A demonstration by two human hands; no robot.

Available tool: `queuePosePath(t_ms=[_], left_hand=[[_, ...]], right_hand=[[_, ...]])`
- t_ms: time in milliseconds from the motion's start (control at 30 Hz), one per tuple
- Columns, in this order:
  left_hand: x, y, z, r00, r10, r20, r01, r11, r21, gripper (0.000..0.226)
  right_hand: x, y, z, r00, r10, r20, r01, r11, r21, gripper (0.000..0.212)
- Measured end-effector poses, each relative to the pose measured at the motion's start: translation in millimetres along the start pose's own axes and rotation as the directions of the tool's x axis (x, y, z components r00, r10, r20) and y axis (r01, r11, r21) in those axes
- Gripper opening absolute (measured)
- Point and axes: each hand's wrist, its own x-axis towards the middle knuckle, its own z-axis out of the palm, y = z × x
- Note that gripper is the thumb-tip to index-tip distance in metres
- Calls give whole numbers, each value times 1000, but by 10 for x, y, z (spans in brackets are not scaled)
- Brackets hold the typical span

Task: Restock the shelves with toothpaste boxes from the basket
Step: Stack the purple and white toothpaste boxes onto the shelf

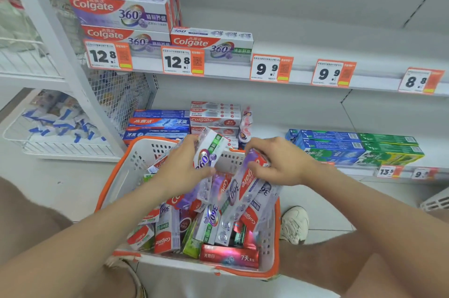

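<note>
White plastic basket with orange rim (pixel 126 171) full of toothpaste boxes, left hand (pixel 181 167) clamped on green-striped white box (pixel 209 149) above it, right hand (pixel 277 164) gripping purple-and-red box (pixel 243 188) over basket's far edge, 2 boxes lifted

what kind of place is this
Most likely a shop aisle: white shelves edged with price tags, stacked toothpaste boxes, and a basket full of more boxes that both hands are sorting.
</note>
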Motion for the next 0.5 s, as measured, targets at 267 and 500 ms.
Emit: queuePosePath(t_ms=[267,500], left_hand=[[89,225,-735,997,30,69,-8,956,-293,47],[56,254,-1073,983,49,177,34,899,-436,41]], right_hand=[[306,-526,-608,974,29,-224,76,891,447,23],[665,-748,-747,986,39,-163,72,779,623,25]])
